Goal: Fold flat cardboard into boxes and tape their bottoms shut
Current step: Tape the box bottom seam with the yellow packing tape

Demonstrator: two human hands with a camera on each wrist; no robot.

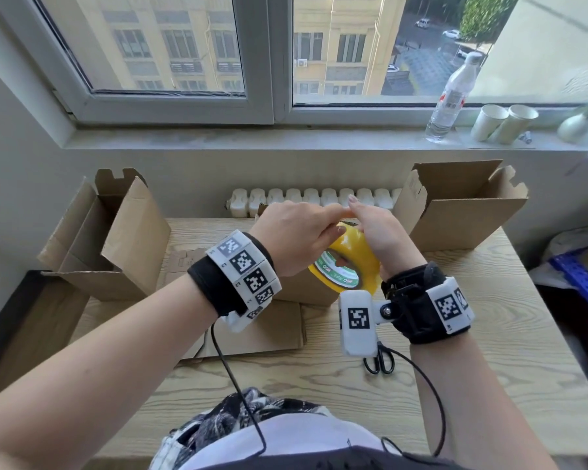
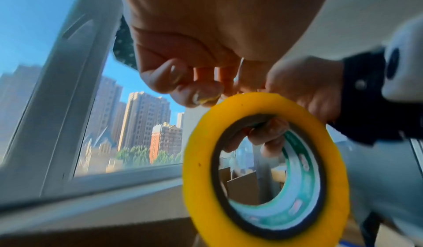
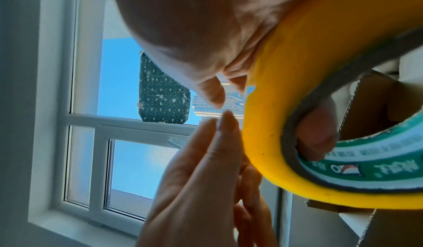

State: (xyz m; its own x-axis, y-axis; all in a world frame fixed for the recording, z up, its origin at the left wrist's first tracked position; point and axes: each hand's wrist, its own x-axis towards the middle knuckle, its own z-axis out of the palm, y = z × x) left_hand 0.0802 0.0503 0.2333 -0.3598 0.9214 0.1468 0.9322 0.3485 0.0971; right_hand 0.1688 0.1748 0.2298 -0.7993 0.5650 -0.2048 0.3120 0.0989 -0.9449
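Both hands are raised over the middle of the table point(image 1: 319, 401) around a yellow tape roll point(image 1: 353, 256). My right hand point(image 1: 370, 228) grips the roll point(image 2: 199, 160), with fingers hooked through its green-printed core. My left hand point(image 1: 336, 218) is curled at the top of the roll, its thumb nail point(image 2: 201, 97) picking at the outer layer. In the right wrist view the left fingers point(image 3: 217, 151) lie against the roll's yellow face point(image 3: 270, 106). A small cardboard box point(image 1: 302, 290) stands under the hands on flat cardboard sheets point(image 1: 269, 330).
Erected open boxes stand at the left point(image 1: 116, 239) and back right point(image 1: 455, 212). Black scissors point(image 1: 379, 359) lie near my right wrist. A water bottle point(image 1: 452, 96) and paper cups point(image 1: 503, 123) sit on the windowsill. A blue crate point(image 1: 577, 276) is off the table's right edge.
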